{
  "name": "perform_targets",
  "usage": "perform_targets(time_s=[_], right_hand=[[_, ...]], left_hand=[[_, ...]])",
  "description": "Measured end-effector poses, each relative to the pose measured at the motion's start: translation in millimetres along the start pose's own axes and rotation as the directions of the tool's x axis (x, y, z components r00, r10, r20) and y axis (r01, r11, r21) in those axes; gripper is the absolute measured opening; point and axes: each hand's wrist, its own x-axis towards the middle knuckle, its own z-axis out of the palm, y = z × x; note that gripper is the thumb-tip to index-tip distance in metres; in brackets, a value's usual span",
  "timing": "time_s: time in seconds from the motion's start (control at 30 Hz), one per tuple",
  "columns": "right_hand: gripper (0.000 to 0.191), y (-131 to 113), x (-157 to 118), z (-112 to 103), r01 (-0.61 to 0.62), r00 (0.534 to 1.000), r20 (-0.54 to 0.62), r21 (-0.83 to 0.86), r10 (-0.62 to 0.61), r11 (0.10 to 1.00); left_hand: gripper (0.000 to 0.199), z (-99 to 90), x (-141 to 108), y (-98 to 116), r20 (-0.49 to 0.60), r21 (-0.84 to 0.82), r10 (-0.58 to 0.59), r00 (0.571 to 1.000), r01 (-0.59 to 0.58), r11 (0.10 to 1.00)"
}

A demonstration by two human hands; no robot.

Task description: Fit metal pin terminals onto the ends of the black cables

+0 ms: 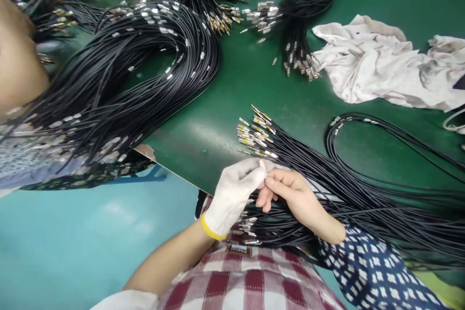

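Closest in, a red-and-white checked apron (254, 281) covers the person's front, right up against the near edge of the green bench (232, 89). Just over that edge the two hands meet. The left hand (236, 189), in a white knitted glove with a yellow cuff, pinches a small silvery connector (262, 164) between thumb and forefinger; its tip points up and away. The bare right hand (290, 191), coming from a navy sleeve with white patches (378, 266), has its thumb and forefinger closed at the lower end of the same piece, touching the glove. Below and beside the hands, a lower group of black cables (286, 232) shows silvery ends near the apron. Just beyond the hands lies a bundle of black cables (308, 152), its metal and yellow ends fanned toward the left, its lengths running to the right side of the bench. A thin loop of cable (329, 140) curves behind it. Farther off, a crumpled white cloth (381, 65) lies toward the right edge, beside a tied cable coil (305, 5). Across the left part, near the chipped corner, spreads a big cable heap (145, 68), with another person's arm (20, 58) against it.
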Motion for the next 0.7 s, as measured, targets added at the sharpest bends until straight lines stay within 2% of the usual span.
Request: perform_targets(time_s=[0.33,0.53,0.7], right_hand=[[0.039,2,-1,2,0.049,0.998,-0.035,-0.126,-0.054,0.991],[0.043,6,0,5,0.062,0.996,-0.049,-0.138,-0.069,0.988],[0.042,7,0,3,0.053,0.998,-0.026,-0.118,-0.056,0.992]], left_hand=[[0.019,-0.4,-2,-8,-0.041,0.034,0.059,0.997,-0.058,0.998],[0.022,5.0,-5,-10,-0.091,0.061,0.032,0.995,-0.026,0.998],[0.020,3.0,-4,-12,-0.079,0.069,0.059,0.995,-0.053,0.996]])
